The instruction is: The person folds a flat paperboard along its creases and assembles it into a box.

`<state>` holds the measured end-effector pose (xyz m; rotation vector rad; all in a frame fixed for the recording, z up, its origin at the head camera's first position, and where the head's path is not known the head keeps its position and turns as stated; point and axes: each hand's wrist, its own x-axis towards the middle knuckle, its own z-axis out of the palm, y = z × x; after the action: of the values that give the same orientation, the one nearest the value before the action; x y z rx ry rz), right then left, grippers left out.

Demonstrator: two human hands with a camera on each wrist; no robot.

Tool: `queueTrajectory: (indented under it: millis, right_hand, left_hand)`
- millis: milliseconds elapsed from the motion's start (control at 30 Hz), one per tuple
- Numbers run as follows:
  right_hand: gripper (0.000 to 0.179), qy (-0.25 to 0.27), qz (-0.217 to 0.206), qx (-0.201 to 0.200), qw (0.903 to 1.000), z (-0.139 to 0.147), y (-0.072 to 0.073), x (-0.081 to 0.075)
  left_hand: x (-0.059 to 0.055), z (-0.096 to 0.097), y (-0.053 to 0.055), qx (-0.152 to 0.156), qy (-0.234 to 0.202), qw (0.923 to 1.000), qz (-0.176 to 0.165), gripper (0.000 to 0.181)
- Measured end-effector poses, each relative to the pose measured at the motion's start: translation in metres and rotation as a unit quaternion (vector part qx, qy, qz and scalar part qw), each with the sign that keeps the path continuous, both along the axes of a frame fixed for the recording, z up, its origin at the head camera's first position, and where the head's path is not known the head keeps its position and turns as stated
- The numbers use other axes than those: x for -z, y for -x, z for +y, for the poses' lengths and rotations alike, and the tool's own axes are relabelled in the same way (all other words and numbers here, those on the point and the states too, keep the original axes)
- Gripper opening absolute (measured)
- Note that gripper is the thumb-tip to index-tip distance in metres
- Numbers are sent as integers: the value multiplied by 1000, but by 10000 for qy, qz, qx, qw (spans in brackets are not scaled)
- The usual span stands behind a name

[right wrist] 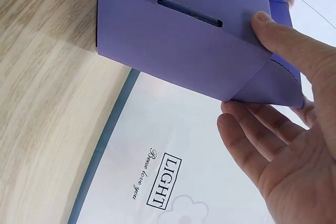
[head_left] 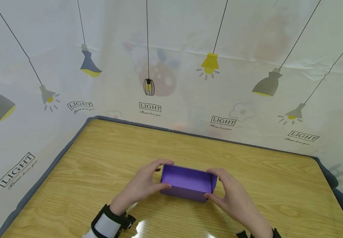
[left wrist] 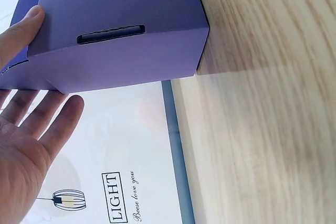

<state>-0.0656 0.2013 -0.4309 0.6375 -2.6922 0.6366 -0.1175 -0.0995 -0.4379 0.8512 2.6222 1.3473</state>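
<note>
A purple cardboard box [head_left: 186, 193] sits on the wooden table with its top side open, showing its inside. My left hand [head_left: 143, 181] grips its left end, thumb at the near wall and fingers reaching to the far side. At the right end my right hand [head_left: 234, 193] holds it in the same way, thumb at the near upper edge. Both wrist views show a narrow slot along a lower edge of the box, and a side flap [right wrist: 268, 85] beside the right fingers.
The wooden table [head_left: 124, 145] has a dark grey edge. A pale curtain [head_left: 183, 33] printed with hanging lamps and the word LIGHT surrounds its back and sides. A black band with a white panel [head_left: 107, 224] is strapped round the left wrist.
</note>
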Motion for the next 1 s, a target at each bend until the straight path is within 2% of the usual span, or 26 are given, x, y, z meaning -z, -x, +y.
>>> queueTrajectory:
  millis: [200, 1000]
  right_hand:
    - [76, -75, 298, -93, 9995, 1, 0, 1]
    - [65, -113, 739, -192, 9970, 2, -3, 5]
  left_hand:
    - [0, -1, 0, 53, 26, 10000, 69, 70]
    - [6, -4, 2, 233, 60, 9966, 789, 61]
